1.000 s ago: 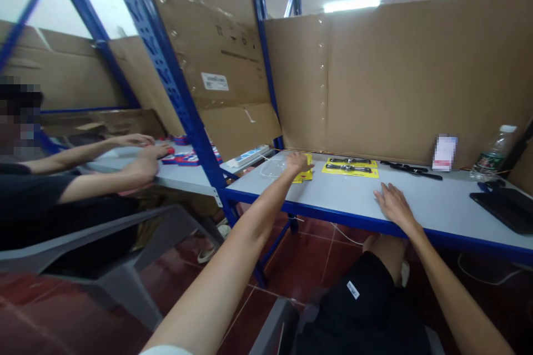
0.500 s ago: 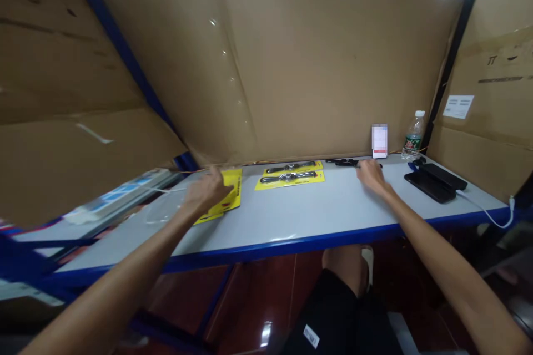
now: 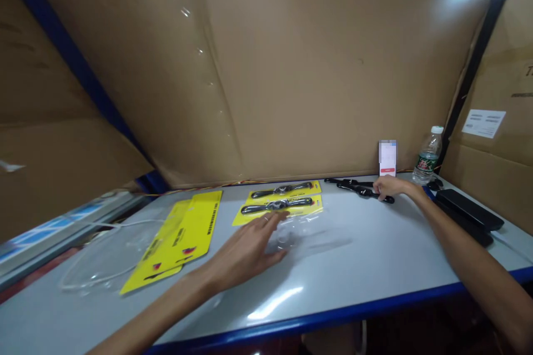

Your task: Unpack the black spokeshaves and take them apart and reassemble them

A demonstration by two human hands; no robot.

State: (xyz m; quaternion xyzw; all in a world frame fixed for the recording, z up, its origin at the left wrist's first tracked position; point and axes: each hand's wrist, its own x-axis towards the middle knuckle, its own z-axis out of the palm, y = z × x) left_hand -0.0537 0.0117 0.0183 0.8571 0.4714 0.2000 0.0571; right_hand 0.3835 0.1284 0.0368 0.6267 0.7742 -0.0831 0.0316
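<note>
My left hand lies low over the grey table, fingers stretched out and apart. Its fingertips touch a clear plastic blister shell. Just beyond it lie two black tools packed on yellow cards. My right hand reaches to the back right, fingers curled down onto the end of a loose black tool that lies flat on the table. A stack of bare yellow backing cards lies to the left of my left hand.
More clear shells and a white cable lie at the far left, beside a power strip. A water bottle, a small white card and black flat devices stand at the back right. Cardboard walls close the back.
The view swung right and closer to the table. My left hand moved from the yellow cards to the clear shell in the middle. My right hand stays at the black tool.
</note>
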